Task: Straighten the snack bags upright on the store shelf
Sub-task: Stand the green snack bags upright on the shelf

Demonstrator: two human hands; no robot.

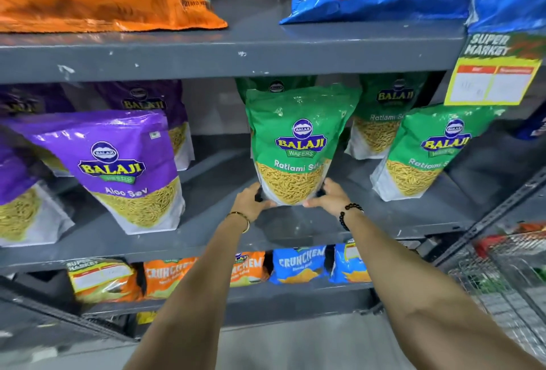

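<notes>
The green bag [298,145] stands near the middle of the shelf [295,222], back from its front edge, gripped low at both bottom corners. Held so low, its tall top could flop forward or sideways once released, or knock the green bag beside it [425,154]. Both forearms reach straight in. The left hand [252,202] and right hand [329,196] each curl fingers around a corner, thumbs in front.

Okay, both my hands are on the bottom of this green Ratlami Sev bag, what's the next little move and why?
Probably set the green Ratlami Sev bag down flat and let go. Your left hand and right hand grip its bottom corners, it already stands about upright at the middle shelf front, and its base looks slightly lifted.
</notes>
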